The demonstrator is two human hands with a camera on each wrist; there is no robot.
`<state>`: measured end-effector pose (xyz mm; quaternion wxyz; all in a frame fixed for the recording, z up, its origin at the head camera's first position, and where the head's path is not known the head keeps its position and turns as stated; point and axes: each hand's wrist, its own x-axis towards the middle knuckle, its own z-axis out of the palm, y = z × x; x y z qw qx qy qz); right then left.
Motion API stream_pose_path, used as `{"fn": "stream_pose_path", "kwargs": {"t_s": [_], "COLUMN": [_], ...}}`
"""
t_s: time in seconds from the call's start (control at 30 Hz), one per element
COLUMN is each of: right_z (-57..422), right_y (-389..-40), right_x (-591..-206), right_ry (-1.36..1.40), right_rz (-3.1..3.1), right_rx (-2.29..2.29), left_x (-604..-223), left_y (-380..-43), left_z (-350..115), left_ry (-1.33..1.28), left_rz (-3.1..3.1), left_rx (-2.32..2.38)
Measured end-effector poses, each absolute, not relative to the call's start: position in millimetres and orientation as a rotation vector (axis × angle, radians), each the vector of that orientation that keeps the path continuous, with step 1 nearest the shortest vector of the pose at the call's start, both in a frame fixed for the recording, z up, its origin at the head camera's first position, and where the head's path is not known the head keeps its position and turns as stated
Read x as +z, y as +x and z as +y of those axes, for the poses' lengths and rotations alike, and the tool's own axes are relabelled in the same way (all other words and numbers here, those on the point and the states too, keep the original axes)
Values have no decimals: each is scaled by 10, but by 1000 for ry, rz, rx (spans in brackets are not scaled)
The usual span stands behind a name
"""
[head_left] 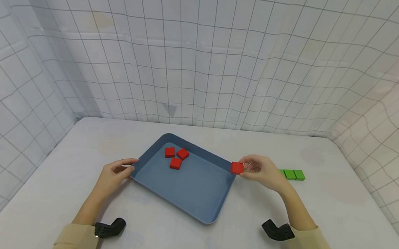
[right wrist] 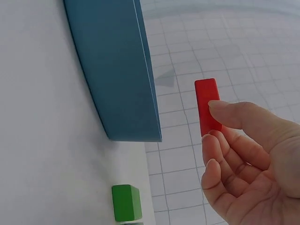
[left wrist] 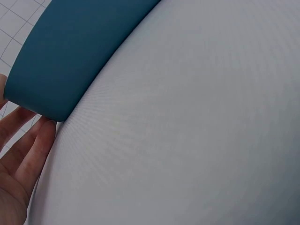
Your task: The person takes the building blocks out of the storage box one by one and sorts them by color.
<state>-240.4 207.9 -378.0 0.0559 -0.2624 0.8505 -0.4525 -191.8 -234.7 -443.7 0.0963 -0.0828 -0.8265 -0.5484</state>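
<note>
A blue-grey tray (head_left: 195, 186) lies askew on the white table, with three red blocks (head_left: 176, 163) grouped toward its far left end. At the tray's left corner, my left hand (head_left: 110, 176) holds the edge, with the thumb by the rim. In the left wrist view, fingertips (left wrist: 47, 131) meet the lower edge of the tray's outer wall (left wrist: 70, 56). My right hand (head_left: 263, 173) pinches another red block (head_left: 237, 168) between thumb and fingers. This block is raised by the tray's right corner; the right wrist view shows it apart from the tray wall (right wrist: 112, 70).
Green blocks (head_left: 289, 174) stand in a row to the tray's right, partly hidden behind the right hand. One green block (right wrist: 125, 202) shows below the tray in the right wrist view. Grid-patterned white curtains (head_left: 203, 63) hang behind and on both sides of the table.
</note>
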Motion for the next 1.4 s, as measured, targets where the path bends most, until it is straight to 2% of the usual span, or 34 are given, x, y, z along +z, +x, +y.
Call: {"fn": "stream_pose_path", "kwargs": {"t_s": [0.7, 1.4], "right_z": [2527, 2612], "right_y": [-2278, -2347], "right_x": [-4011, -4248], "right_ry": [-804, -838], "right_rz": [2563, 2515], "right_rx": [-1243, -1229], "left_x": [-4446, -4454], "left_y": [-1933, -1931], "left_z": [-2340, -2353], "left_ry": [-258, -255], "left_rz": [-2440, -2433], "left_rx": [-1624, -1639]}}
